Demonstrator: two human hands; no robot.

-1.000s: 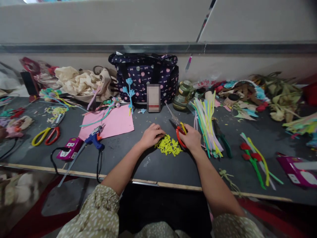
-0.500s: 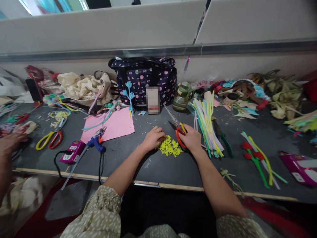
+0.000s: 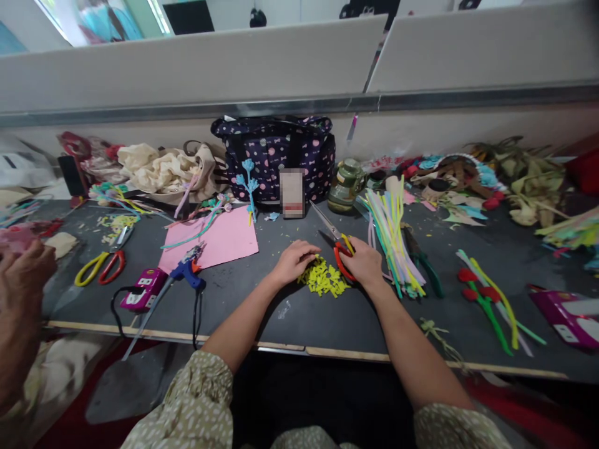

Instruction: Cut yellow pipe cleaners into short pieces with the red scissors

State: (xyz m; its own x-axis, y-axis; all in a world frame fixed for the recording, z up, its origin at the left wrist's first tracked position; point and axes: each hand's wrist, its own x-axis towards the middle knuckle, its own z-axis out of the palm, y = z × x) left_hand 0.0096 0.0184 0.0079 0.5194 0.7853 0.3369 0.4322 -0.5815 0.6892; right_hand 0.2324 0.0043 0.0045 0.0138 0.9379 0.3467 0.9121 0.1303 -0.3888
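Observation:
A pile of small yellow-green cut pieces [image 3: 324, 279] lies on the dark table in front of me. At its left edge is my left hand [image 3: 294, 260], fingers bent together over the pieces; what sits between the fingertips is hidden. My right hand [image 3: 365, 263] is closed round the handles of a pair of scissors [image 3: 333, 229], one handle loop red and the other yellow. The scissors' blades point away from me, up and to the left, and are parted. Just right of that hand lies a bundle of pastel pipe cleaners [image 3: 390, 234].
Left of me are a blue glue gun [image 3: 186, 269], a purple power strip [image 3: 143, 290], a pink sheet [image 3: 224, 237] and more scissors [image 3: 112, 257]. A patterned bag [image 3: 276, 153] and a jar [image 3: 347, 186] stand behind. Another person's hand [image 3: 23, 268] is at far left.
The view has tilted and shifted slightly. My hands stay by the yellow pieces, with the scissors still in the right one. The other person's hand has lifted, holding something pink.

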